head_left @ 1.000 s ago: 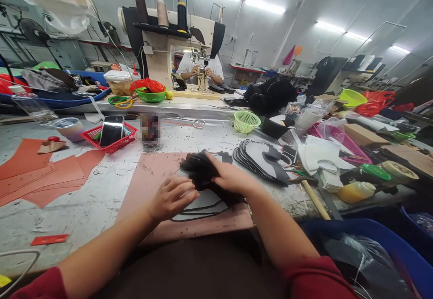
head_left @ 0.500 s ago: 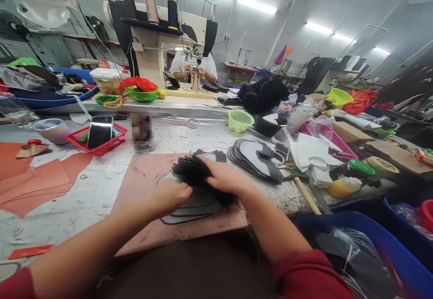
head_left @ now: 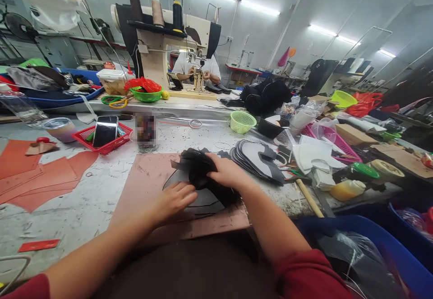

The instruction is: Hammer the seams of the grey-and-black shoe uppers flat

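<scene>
In the head view, my right hand [head_left: 226,171] is closed around a bunched stack of black cut pieces [head_left: 196,163], whose layers fan out towards the far side. My left hand [head_left: 180,197] lies palm down beside it, fingers stretched out over grey, black-edged cut pieces [head_left: 204,201]. These rest on a pinkish board [head_left: 144,177] at the table's near edge. Part of the grey pieces is hidden by my hands and the black bundle. Just right of my right hand is another neat pile of grey-and-black pieces [head_left: 252,159].
A sewing machine [head_left: 152,51] stands beyond the table, with a person [head_left: 196,69] behind it. Orange sheets [head_left: 50,179] and a red basket [head_left: 117,143] lie left. A light green basket [head_left: 242,122], a hammer handle [head_left: 309,198] and a blue bin [head_left: 365,227] are right.
My left hand's curled fingers have loosened and spread flat over the grey pieces. The black stack, still in my right hand, has tilted up a little. The view has shifted slightly.
</scene>
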`<action>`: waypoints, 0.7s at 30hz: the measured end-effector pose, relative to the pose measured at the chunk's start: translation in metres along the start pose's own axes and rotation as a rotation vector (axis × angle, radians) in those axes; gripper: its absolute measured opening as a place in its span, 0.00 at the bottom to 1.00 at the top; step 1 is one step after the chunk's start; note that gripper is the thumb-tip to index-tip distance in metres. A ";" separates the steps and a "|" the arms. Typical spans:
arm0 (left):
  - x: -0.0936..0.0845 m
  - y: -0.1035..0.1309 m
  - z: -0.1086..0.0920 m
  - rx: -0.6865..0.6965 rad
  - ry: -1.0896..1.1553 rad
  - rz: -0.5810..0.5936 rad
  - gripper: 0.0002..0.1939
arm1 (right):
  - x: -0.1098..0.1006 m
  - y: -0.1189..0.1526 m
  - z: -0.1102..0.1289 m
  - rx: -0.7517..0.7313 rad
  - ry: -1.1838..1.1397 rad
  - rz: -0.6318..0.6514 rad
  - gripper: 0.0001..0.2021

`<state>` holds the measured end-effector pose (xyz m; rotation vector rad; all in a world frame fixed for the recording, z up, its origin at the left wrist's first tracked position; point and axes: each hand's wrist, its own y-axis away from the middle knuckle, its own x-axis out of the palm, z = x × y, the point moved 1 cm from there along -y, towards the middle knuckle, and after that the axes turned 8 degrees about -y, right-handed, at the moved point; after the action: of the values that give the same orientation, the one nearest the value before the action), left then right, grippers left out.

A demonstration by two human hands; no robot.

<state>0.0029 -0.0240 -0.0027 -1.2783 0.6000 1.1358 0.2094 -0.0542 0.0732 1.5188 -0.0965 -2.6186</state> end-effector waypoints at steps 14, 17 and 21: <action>0.011 -0.027 0.031 0.078 0.007 0.123 0.12 | 0.022 0.010 0.013 -0.078 0.106 0.030 0.35; 0.006 -0.030 0.032 0.070 -0.022 0.032 0.14 | 0.036 0.013 0.018 -0.036 0.203 -0.020 0.39; 0.001 -0.007 0.019 0.076 -0.050 -0.086 0.13 | 0.043 0.013 0.019 -0.033 0.228 -0.062 0.35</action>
<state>0.0051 -0.0049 0.0040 -1.1969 0.5411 1.0612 0.1724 -0.0722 0.0471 1.8231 0.0133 -2.4567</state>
